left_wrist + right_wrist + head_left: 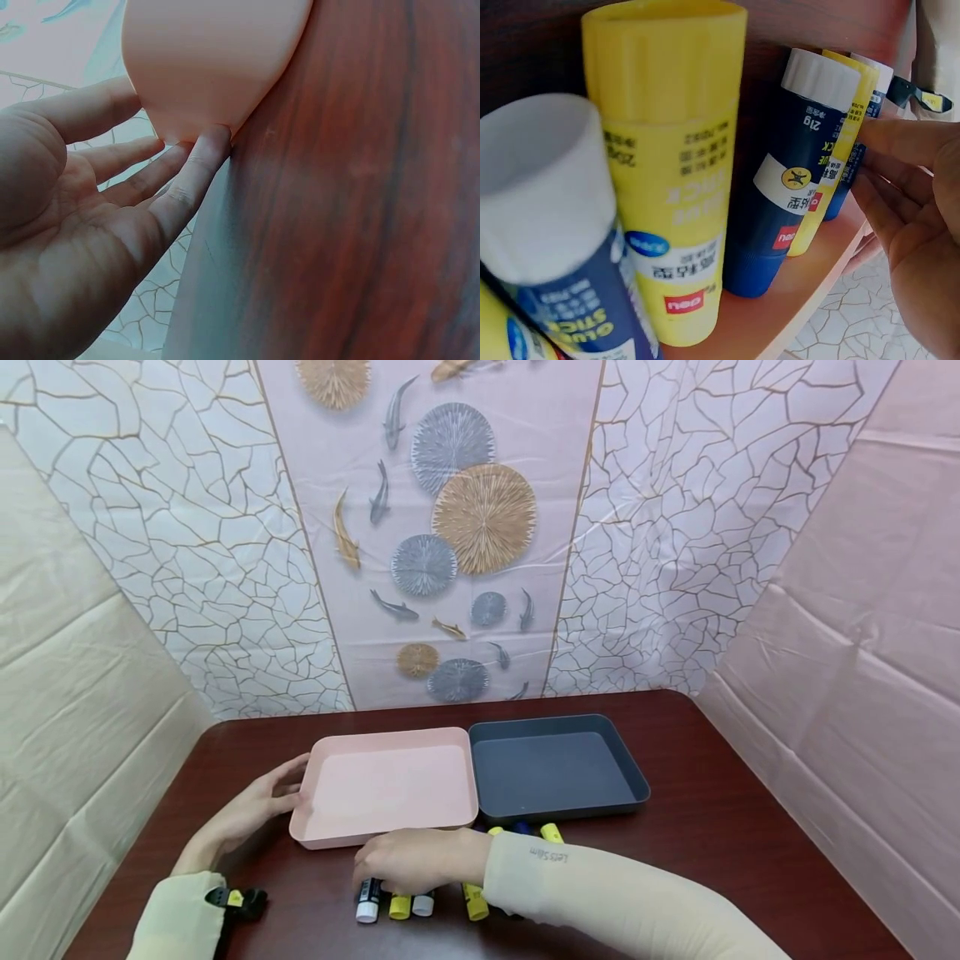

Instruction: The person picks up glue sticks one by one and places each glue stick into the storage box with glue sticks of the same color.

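Sleeves, pale: covering both arms; the right sleeve (615, 893) is bearing small grey lettering that appears to be reading "Let's Slim".

Wrist device (238, 902), black with a yellow label: sitting at the left wrist; its print is showing too small to read.

Glue sticks (667, 172), some yellow, others dark blue with white caps (547, 187): sitting in a row on the near side of the table, the right forearm partly hiding them. Labels are displaying "deli" on a red patch, "GLUE STICK" and Chinese characters; a yellow stick is carrying "20g", a blue one "21g". Further yellow and blue ends are showing just beyond the forearm, near the dark tray.

Right hand (416, 856): reaching over the row, fingers touching the leftmost blue stick (871, 86); whether they are pinching it, one cannot tell.

Left hand (247, 810): relaxing its spread fingers, fingertips touching the left side of the pink tray, grasping nothing.

Pink tray (393, 785): resting at left beyond the sticks.

Dark blue tray (558, 768): resting at right, adjoining the pink tray.

Table (720, 827), reddish brown: supporting everything.

Backdrop (465, 610): hanging at the far side, displaying fish, discs and crackle lines.
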`<action>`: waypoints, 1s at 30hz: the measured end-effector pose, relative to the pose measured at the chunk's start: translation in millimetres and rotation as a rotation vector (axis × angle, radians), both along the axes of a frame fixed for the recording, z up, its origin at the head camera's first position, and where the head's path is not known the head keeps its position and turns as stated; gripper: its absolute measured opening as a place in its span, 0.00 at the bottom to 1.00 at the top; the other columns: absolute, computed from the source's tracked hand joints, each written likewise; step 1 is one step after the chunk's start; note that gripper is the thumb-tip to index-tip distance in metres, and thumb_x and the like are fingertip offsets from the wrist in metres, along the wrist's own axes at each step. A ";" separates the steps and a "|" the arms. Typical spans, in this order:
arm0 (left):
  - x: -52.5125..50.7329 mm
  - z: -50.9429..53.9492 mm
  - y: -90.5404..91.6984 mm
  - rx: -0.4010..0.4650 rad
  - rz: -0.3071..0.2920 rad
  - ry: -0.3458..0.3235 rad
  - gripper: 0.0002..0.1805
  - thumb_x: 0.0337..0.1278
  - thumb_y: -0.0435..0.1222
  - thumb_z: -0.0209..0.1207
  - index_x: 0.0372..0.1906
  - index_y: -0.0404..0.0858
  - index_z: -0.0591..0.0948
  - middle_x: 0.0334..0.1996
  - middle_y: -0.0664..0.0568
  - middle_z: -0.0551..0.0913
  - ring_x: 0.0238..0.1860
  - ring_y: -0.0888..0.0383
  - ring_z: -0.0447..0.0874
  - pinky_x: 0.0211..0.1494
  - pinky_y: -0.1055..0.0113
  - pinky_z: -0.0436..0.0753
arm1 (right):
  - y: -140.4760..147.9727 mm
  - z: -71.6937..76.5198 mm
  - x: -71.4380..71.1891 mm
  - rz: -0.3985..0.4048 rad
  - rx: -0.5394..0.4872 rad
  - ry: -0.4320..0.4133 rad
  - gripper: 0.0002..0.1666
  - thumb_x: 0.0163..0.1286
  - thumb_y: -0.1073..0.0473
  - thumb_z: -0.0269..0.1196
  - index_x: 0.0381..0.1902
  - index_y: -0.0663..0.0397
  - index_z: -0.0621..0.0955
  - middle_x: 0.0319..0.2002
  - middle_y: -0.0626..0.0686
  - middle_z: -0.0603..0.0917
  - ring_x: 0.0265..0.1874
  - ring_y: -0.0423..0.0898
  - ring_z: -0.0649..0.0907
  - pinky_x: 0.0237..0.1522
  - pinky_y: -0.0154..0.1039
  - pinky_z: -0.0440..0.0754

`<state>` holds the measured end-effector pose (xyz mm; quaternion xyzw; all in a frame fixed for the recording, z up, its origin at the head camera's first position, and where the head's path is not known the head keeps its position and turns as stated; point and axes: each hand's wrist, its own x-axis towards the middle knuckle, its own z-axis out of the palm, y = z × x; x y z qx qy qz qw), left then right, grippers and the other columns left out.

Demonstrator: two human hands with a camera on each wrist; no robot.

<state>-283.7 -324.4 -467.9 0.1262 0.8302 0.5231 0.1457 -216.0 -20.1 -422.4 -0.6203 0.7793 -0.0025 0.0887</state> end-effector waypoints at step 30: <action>-0.6 -3.0 -2.6 0.013 -0.002 0.017 0.44 0.73 0.39 0.62 0.84 0.38 0.52 0.79 0.33 0.58 0.72 0.32 0.67 0.70 0.45 0.69 | -8.8 -7.7 -5.3 -0.026 -0.095 0.011 0.16 0.69 0.59 0.73 0.54 0.42 0.86 0.49 0.38 0.84 0.52 0.31 0.78 0.55 0.21 0.72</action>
